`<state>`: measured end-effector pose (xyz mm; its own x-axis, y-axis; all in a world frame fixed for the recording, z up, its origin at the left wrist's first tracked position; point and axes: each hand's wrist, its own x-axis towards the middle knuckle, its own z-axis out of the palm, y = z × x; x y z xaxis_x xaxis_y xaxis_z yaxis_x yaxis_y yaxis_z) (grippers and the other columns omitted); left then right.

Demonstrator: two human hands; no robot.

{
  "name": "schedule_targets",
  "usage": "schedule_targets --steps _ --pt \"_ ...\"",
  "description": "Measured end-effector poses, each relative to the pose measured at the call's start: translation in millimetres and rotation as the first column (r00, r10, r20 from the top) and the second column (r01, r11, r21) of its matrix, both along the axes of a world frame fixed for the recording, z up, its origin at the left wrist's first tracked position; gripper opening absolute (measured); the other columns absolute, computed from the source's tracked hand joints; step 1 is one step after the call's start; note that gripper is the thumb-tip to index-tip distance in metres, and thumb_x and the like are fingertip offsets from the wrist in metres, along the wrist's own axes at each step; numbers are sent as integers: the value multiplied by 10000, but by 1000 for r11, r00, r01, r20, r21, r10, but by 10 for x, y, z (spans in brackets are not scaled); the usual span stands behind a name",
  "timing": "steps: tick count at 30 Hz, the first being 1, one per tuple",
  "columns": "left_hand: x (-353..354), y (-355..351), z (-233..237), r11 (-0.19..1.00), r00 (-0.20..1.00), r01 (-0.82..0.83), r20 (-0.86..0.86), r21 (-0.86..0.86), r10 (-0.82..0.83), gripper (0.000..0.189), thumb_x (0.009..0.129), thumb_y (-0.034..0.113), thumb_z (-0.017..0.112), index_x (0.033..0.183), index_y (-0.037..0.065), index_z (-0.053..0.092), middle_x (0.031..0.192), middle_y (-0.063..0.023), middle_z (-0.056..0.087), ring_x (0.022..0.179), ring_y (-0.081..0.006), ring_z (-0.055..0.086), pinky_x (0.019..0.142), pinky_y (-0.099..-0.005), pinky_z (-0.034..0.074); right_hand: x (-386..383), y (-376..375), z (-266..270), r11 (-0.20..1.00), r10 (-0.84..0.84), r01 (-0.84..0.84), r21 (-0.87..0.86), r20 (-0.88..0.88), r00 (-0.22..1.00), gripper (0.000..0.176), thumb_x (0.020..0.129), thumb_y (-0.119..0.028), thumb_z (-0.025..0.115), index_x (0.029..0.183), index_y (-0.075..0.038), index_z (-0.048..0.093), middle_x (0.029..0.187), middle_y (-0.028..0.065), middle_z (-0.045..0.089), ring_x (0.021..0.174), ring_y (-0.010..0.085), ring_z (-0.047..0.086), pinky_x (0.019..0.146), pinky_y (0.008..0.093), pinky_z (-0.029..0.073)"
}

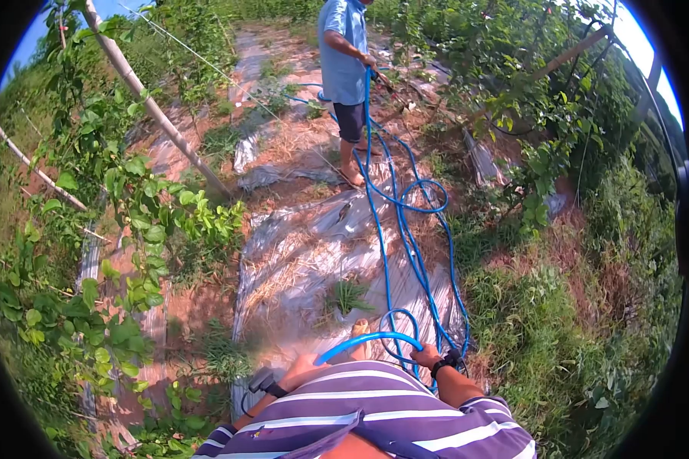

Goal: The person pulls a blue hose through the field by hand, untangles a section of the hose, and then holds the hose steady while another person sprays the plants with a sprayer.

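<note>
A bright blue hose (367, 337) arches between my two hands, close in front of my striped shirt. My right hand (427, 356) is closed around it, with a dark band on the wrist. My left hand (305, 369) is at the hose's other visible end, seemingly closed on it; its fingers are partly hidden by the shirt. A dark device (263, 380) is strapped to my left wrist. From near my right hand, loose loops of the same hose run forward over the ground sheet.
Ahead, a person in a blue shirt (346, 65) holds part of the hose. Silvery ground sheeting (306, 237) with straw covers the path. Leafy climbing plants (142, 229) and a slanted pole (149, 103) stand left; shrubs and grass (528, 329) line the right.
</note>
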<state>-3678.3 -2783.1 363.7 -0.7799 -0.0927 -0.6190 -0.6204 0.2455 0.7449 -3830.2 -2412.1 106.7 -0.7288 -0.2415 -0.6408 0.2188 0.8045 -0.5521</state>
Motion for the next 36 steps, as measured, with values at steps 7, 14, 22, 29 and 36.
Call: schedule_targets --steps 7,14,22,29,36 --pt "-7 -21 6 999 1000 21 -2 -40 -21 333 880 339 745 891 10 689 757 -4 638 742 -78 565 638 -298 470 24 -2 -67 999 36 -36 13 -2 999 320 764 -413 722 934 -142 743 864 108 736 873 269 715 811 390 541" --pt "53 -61 -122 999 1000 20 18 -47 -19 370 869 360 749 907 -4 697 756 -38 662 742 -90 586 642 -309 477 0 -51 68 1000 12 -12 7 31 999 311 768 -417 723 929 -152 747 856 97 738 857 255 719 795 388 544" --pt "60 -45 -122 999 1000 10 -1 -49 -10 363 875 360 740 907 0 701 753 -34 652 741 -94 584 636 -310 471 0 -55 -29 1000 19 -20 14 15 1000 294 767 -405 719 909 -149 748 829 95 737 823 247 719 770 383 548" --pt "-14 16 51 997 1000 21 -1 -75 -21 377 874 381 735 897 7 697 754 -35 649 741 -96 582 641 -314 472 23 -23 -1 999 40 -40 -24 -25 999 264 768 -381 713 898 -153 741 844 119 733 858 276 719 796 400 552" --pt "-40 -4 -21 994 997 76 4 -84 -76 415 855 414 742 860 4 678 739 -38 644 732 -97 583 640 -320 473 5 1 207 1000 25 -24 -17 32 999 286 789 -415 716 912 -157 736 899 122 738 904 297 716 825 416 547"
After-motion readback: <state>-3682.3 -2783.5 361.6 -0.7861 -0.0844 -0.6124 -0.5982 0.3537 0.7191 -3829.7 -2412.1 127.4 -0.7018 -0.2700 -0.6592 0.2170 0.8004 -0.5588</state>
